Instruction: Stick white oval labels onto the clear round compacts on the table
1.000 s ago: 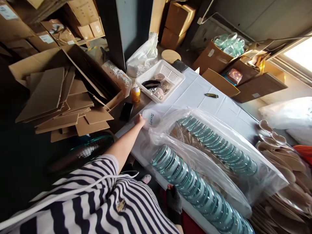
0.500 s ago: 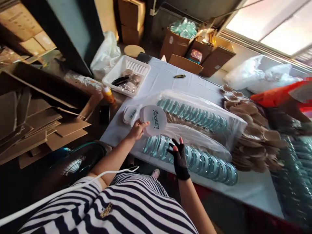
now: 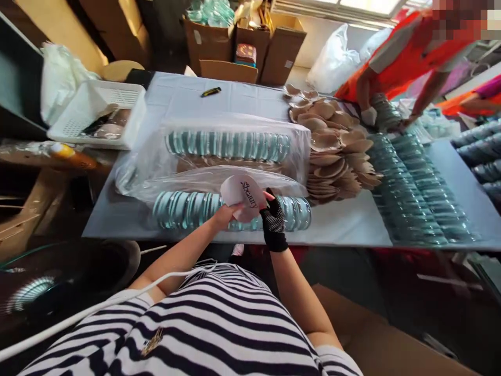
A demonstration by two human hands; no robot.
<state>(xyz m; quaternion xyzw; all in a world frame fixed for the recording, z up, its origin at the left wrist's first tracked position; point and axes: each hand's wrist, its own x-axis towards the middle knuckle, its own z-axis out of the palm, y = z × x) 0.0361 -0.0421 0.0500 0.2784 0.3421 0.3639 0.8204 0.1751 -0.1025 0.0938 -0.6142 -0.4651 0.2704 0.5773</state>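
Note:
A white rounded card printed with "beauty" is held up over the near side of the table. My bare left hand pinches its lower left edge. At its right edge, my right hand, in a black fingerless glove, grips with thumb and fingers. Just below and behind the card runs a near row of nested clear plastic shells, partly covered by my hands. Beyond it, a second row of shells lies inside a clear plastic bag, over something brown.
Beige moulded cups are heaped right of the bag, with stacked clear shells further right. A white basket and a utility knife lie beyond. Across the table, a co-worker in orange handles shells. A fan stands left.
My view has swung right, bringing the co-worker into sight. The card has moved right, away from the white stack at the left, and my right hand has closed on its edge.

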